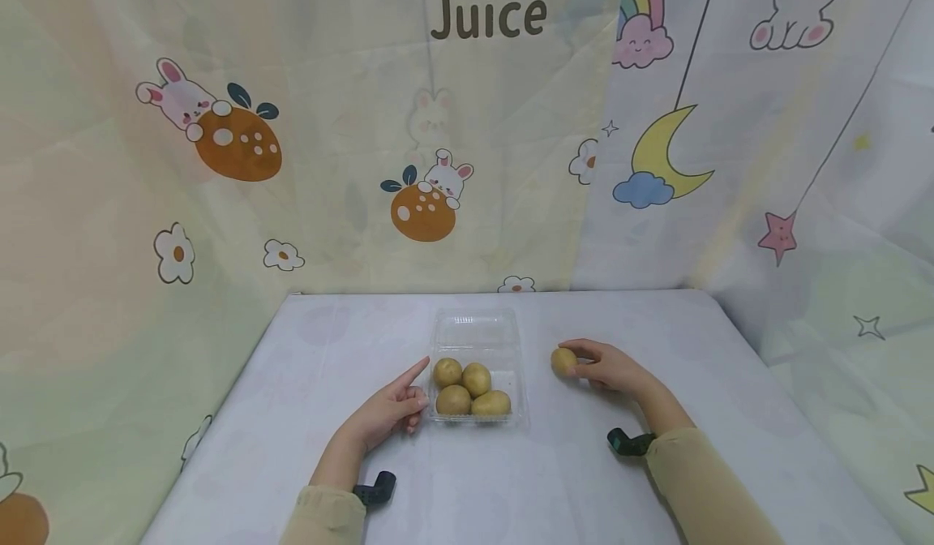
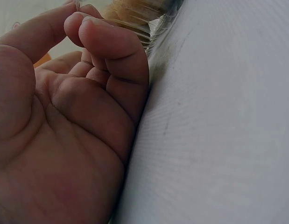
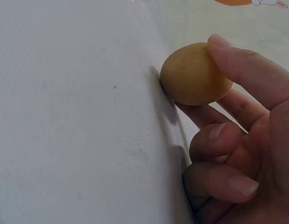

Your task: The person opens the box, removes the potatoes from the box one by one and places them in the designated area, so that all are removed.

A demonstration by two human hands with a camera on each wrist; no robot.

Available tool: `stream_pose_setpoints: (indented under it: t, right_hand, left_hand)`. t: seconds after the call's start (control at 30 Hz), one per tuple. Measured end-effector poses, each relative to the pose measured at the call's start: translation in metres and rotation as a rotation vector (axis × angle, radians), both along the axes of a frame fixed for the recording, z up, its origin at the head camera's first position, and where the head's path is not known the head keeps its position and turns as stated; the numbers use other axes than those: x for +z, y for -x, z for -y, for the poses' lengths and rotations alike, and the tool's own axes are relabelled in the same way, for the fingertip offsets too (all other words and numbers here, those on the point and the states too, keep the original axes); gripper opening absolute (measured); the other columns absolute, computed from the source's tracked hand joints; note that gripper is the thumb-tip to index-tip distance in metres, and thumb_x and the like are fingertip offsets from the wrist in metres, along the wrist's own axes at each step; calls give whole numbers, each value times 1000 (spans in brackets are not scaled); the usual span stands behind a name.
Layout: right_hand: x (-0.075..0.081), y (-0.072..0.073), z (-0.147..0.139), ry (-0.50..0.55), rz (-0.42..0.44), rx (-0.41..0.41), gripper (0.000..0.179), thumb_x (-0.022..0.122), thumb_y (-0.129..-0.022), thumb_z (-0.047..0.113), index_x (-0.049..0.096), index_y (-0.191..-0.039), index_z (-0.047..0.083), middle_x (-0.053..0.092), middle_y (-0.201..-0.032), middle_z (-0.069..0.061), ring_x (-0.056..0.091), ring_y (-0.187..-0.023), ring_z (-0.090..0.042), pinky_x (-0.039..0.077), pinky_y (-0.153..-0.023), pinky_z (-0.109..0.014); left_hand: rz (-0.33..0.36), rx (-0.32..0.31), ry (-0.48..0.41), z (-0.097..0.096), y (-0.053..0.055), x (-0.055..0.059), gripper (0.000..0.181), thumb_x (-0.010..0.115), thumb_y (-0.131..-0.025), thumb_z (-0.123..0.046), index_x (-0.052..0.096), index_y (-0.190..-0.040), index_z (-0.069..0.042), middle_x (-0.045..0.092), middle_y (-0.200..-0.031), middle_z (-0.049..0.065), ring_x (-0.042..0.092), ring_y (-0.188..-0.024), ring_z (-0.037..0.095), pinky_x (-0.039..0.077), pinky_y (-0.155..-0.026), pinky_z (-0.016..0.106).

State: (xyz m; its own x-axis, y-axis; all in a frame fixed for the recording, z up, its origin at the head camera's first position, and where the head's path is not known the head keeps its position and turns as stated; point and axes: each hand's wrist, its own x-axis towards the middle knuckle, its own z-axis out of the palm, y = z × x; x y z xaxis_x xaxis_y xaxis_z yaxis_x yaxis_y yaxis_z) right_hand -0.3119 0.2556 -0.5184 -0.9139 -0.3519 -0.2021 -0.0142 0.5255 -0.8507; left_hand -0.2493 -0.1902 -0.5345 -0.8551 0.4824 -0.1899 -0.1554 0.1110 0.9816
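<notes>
A clear plastic box (image 1: 520, 383) with its lid (image 1: 476, 328) folded back stands mid-table. Several potatoes (image 1: 477, 379) lie inside it. At the box's left side is my left hand (image 1: 388, 411), its index finger stretched along the side. The thumb and curled fingers (image 2: 116, 51) meet at the box's edge and pinch it; part of this contact is hidden. To the right of the box, my right hand (image 1: 609, 366) holds another potato (image 3: 195, 74) between thumb and fingers, low over the tabletop or touching it.
A white cloth covers the table (image 1: 569, 480). Behind it hangs a printed curtain (image 1: 336, 164) with cartoon pictures, and more curtain encloses both sides. Each wrist wears a small black camera (image 1: 375, 490).
</notes>
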Motion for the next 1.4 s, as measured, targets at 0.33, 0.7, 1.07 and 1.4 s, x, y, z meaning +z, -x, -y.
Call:
stream_pose_setpoints:
  t: [0.33, 0.7, 1.07, 1.4]
  right_hand:
    - [-2, 0, -1, 8, 13, 4, 59, 74, -86, 40, 54, -140, 27, 47, -149, -13, 43, -54, -17, 37, -46, -25]
    - [-3, -2, -2, -14, 28, -21, 58, 73, -88, 39, 53, -142, 28, 49, -141, -10, 45, -57, -18, 39, -49, -26]
    - [-5, 0, -5, -29, 31, -37, 58, 73, -87, 41, 54, -141, 29, 51, -137, -8, 46, -59, -18, 40, -52, -27]
    - [1, -4, -5, -32, 13, -40, 56, 72, -87, 43, 56, -139, 28, 51, -135, -8, 44, -57, -18, 40, -51, -27]
  left_hand:
    - [6, 4, -2, 0, -1, 3, 77, 59, -98, -14, 16, -159, -30, 51, -83, -2, 48, -64, 11, 48, -61, 25]
    - [-4, -2, -4, 0, -2, 3, 77, 59, -98, -13, 15, -159, -29, 50, -83, -2, 47, -64, 12, 47, -61, 25]
    - [0, -1, -6, 0, -1, 2, 77, 60, -98, -14, 16, -159, -29, 51, -82, -2, 48, -64, 12, 48, -61, 25]
    - [2, 2, -8, 1, 0, 0, 78, 62, -97, -16, 17, -159, -31, 51, -83, -2, 48, -65, 12, 48, -61, 25]
